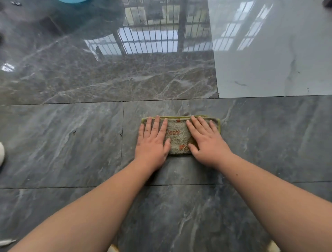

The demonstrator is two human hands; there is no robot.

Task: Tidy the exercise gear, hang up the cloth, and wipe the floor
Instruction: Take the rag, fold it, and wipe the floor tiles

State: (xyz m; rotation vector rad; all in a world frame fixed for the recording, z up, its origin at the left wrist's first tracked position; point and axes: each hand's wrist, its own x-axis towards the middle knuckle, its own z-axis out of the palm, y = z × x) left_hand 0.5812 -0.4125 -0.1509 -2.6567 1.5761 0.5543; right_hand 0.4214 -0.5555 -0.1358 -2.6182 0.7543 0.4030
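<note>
A folded beige cloth [177,136] with a green hem and orange marks lies flat on the dark grey marble floor [62,143]. My left hand [152,142] presses on its left part with fingers straight and spread. My right hand [206,142] presses on its right part the same way. Both palms lie flat and both forearms reach forward from the bottom of the view. No exercise gear shows here.
A glossy brown-grey tile [107,75] lies further ahead and mirrors a barred window. A pale grey tile [269,54] fills the far right. A blue round object [71,0] peeks in at the top edge. Something white [1,152] sits at the left edge.
</note>
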